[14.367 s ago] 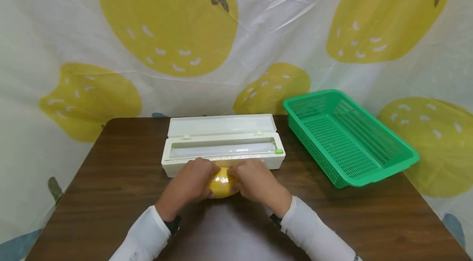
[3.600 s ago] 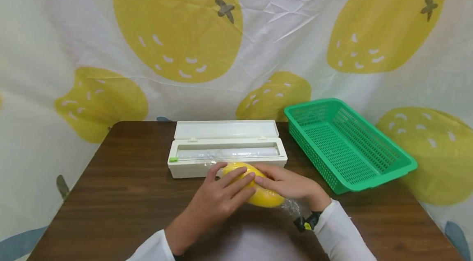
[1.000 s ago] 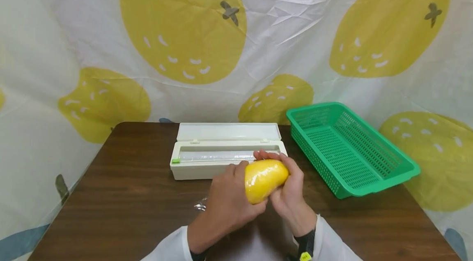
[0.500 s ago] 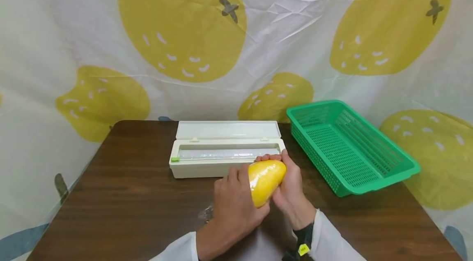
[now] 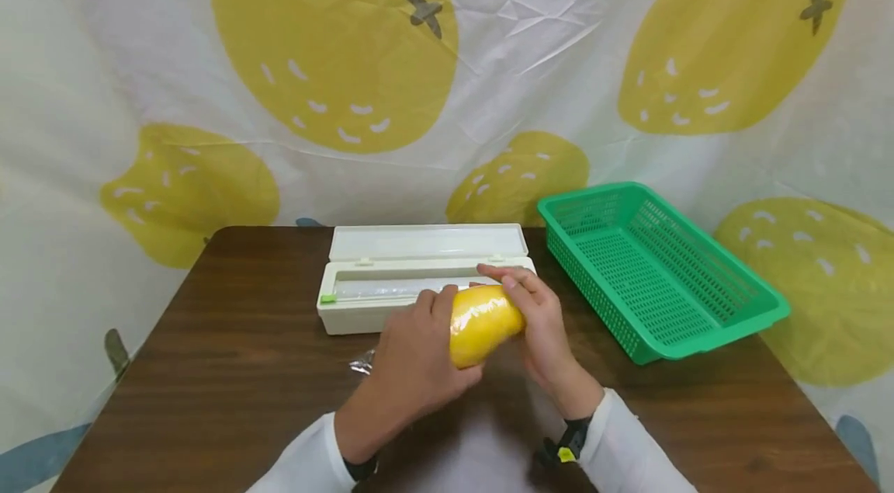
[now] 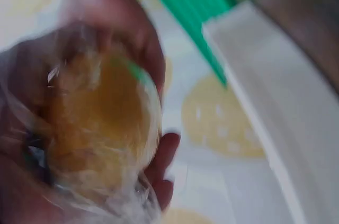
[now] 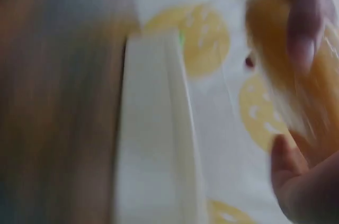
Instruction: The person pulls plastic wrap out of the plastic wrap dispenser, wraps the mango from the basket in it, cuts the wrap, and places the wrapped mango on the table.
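A yellow mango (image 5: 485, 322), glossy with cling film, is held up off the table. My left hand (image 5: 419, 349) grips its left end, fingers over the far side and thumb below. My right hand (image 5: 545, 322) touches the right end, its fingers fairly straight across the top. A loose, crinkled tail of cling film (image 5: 363, 362) sticks out at the left hand's far side. In the left wrist view, clear film (image 6: 127, 203) bunches round the mango (image 6: 106, 118). Blur softens the mango (image 7: 318, 86) in the right wrist view.
Just behind my hands stands a white cling film dispenser (image 5: 356, 318), lid raised, with a film roll (image 5: 391, 289) inside and a green slider (image 5: 327, 299) at its left end. A green mesh basket (image 5: 649, 276) sits at the right, nothing seen in it. A lemon-patterned cloth (image 5: 335, 190) hangs behind.
Earlier, both hands worked at the mango by the dispenser; the slider has gone from right end to left. Over the last second, the mango shifts slightly left and my right fingers move over its top.
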A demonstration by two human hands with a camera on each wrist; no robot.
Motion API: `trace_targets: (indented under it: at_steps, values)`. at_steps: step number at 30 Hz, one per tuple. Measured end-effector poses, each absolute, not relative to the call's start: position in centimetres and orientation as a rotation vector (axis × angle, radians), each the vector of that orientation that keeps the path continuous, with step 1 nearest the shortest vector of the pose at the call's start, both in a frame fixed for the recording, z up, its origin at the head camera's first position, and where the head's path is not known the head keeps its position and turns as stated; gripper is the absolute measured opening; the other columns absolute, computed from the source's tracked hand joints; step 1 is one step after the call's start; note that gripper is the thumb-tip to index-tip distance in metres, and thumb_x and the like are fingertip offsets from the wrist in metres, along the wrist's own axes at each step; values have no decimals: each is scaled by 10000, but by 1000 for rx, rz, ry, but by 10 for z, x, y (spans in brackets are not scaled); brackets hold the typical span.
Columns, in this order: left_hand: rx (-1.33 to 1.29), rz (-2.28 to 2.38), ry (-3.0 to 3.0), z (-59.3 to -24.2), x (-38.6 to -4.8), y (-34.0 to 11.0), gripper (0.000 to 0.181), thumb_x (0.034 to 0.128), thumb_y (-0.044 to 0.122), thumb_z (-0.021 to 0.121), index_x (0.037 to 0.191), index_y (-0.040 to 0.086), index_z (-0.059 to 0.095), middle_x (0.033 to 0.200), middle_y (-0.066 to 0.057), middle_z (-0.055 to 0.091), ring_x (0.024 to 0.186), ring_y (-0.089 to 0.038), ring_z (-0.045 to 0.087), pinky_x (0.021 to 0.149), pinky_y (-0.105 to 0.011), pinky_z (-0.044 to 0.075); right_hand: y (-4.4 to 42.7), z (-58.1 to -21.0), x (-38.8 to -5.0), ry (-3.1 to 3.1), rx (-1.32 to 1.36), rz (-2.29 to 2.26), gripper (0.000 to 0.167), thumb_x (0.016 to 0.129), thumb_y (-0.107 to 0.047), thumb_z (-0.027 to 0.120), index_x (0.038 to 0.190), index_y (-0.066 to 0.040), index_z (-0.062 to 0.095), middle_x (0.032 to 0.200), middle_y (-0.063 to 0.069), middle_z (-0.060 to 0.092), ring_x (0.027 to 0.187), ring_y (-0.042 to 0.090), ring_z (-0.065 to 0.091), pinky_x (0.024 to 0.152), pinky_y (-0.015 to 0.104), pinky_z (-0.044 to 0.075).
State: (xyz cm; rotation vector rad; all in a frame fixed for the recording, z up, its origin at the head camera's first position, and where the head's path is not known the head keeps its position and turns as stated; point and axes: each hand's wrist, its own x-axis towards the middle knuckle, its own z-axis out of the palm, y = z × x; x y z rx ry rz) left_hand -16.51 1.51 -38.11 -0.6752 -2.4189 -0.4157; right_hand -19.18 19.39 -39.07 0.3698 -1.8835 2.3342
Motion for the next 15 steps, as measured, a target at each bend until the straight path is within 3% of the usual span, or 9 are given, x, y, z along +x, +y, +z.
trace_targets:
  at_steps: [3, 7, 9, 12, 15]
  values:
    - [-819, -367, -2466, -371, -172, -1, 912, 577, 495, 903, 1293, 47, 559, 989, -79, 640, 801, -225, 625, 730, -412, 523, 201, -386, -191, -2292, 643, 1820, 480, 966, -147, 661, 1426, -98, 534, 1336, 137, 623, 1068, 211, 690, 838, 283, 578]
    - [-966, -322, -2522, -363, -174, -12, 1016, 604, 491, 922, 1405, 37, 494, 1122, -96, 648, 1006, -268, 633, 923, -502, 490, 209, -379, -188, -2632, 862, 1375, 703, 889, -281, 776, 1508, -202, 451, 1298, 46, 642, 947, 162, 628, 804, 288, 540]
    - [-988, -309, -2525, -360, -173, -12, 1081, 595, 491, 939, 1445, 34, 453, 1210, -117, 629, 1131, -303, 605, 1003, -538, 462, 212, -375, -187, -2700, 893, 1285, 721, 870, -321, 794, 1500, -203, 463, 1300, -7, 636, 929, 160, 606, 810, 304, 527]
    - [-1034, -283, -2488, -357, -171, -10, 1189, 573, 565, 935, 1498, 48, 395, 1394, -145, 545, 1349, -379, 484, 1109, -608, 374, 214, -373, -186, -2725, 897, 1249, 698, 855, -337, 809, 1463, -188, 501, 1163, -39, 661, 874, 148, 605, 760, 303, 537]
    - [-1111, -283, -2376, -357, -167, -5, 1125, 687, 695, 802, 1518, 61, 387, 1518, -157, 455, 1478, -427, 330, 1162, -636, 289, 213, -373, -185, -2708, 899, 1278, 623, 862, -342, 803, 1405, -180, 544, 1065, -52, 664, 814, 130, 622, 708, 295, 554]
